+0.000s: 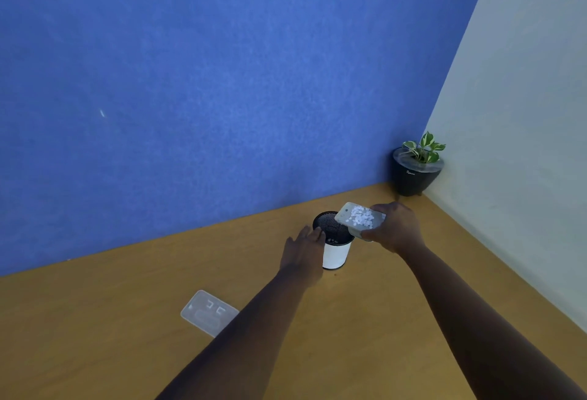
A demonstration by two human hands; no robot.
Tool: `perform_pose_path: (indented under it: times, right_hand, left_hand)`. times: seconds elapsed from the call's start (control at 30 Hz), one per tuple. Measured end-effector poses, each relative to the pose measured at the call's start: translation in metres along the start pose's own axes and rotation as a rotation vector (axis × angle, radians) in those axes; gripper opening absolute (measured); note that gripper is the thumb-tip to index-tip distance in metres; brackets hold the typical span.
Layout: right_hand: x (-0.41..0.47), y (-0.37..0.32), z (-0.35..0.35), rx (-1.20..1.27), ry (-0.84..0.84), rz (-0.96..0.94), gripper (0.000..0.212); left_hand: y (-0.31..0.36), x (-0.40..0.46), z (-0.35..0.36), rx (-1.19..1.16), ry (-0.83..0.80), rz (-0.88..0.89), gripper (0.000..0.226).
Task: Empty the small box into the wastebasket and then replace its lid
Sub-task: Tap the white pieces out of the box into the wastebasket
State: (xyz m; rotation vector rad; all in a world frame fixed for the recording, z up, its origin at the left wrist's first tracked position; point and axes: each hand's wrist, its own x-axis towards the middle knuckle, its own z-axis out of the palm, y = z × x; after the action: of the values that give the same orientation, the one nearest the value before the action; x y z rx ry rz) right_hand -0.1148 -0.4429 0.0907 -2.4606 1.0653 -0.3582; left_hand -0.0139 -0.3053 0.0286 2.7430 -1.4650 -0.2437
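Observation:
My right hand (395, 228) grips the small clear box (360, 219) by its right end and holds it tilted over the wastebasket (336, 255), a small white cylinder with a black mesh rim. White bits lie in the box, and a few show inside the basket. My left hand (303, 252) rests against the basket's left side, fingers spread along the rim. The clear lid (208, 312) lies flat on the wooden table (127, 336) to the lower left, partly behind my left forearm.
A black pot with a green plant (414, 169) stands in the far right corner, where the blue wall meets the pale wall. The table edge runs along both walls.

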Motion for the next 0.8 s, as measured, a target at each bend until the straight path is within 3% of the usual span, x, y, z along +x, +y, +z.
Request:
perform_pose_path:
  times: [0.2,0.4,0.8]
  right_hand:
    - [0.012,-0.003,0.002,-0.023,-0.020,-0.055,0.056]
    - [0.015,-0.007,0.003,-0.109,-0.028,-0.145,0.048]
    - [0.021,-0.019,0.007,-0.336,-0.049,-0.265,0.054]
  left_hand:
    - [0.001,0.004,-0.003,0.052,0.085,0.038,0.057]
    - [0.000,-0.001,-0.001,-0.006,0.104,0.072,0.063]
    - [-0.003,-0.007,0.000,-0.072,0.086,0.089,0.068]
